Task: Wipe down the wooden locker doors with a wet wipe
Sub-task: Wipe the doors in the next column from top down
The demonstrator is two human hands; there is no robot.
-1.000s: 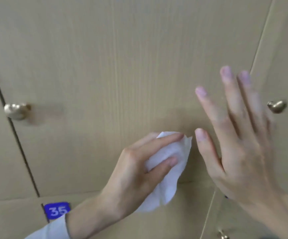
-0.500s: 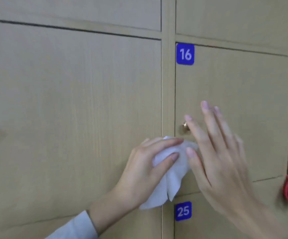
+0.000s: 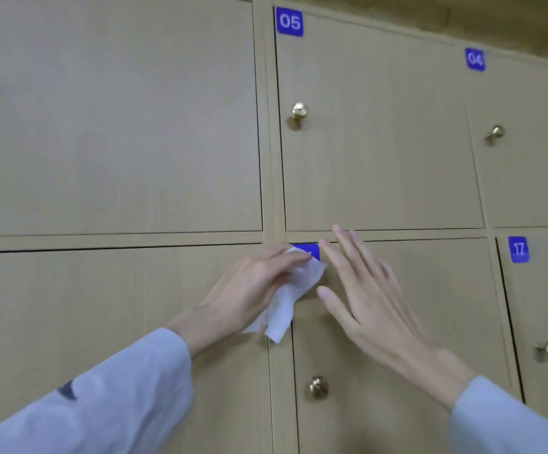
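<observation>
I see my left hand (image 3: 253, 283) with its fingers curled over a crumpled white wipe (image 3: 294, 296), pressing it against the wooden lockers (image 3: 118, 132) right where the upright strip between two doors meets the top left corner of the middle lower door (image 3: 397, 322). The wipe covers part of a blue number tag (image 3: 308, 250) there, and its loose tail hangs down over the strip. My right hand (image 3: 367, 296) is just right of the wipe, fingers straight and slightly spread, holding nothing; whether it lies flat on that lower door I cannot tell. The doors are flat panels of pale wood grain with thin dark gaps round their edges. Above sits the door tagged 05 (image 3: 289, 21) with a round brass knob (image 3: 299, 110) near its left edge; to the right are the tags 04 (image 3: 474, 59) and 17 (image 3: 518, 249), each door with its own small knob. Another brass knob (image 3: 318, 385) sticks out below the wipe on the lower door. Broad plain wood lies to the left of my left hand and above both hands. Light blue sleeves (image 3: 118, 398) cover both forearms.
</observation>
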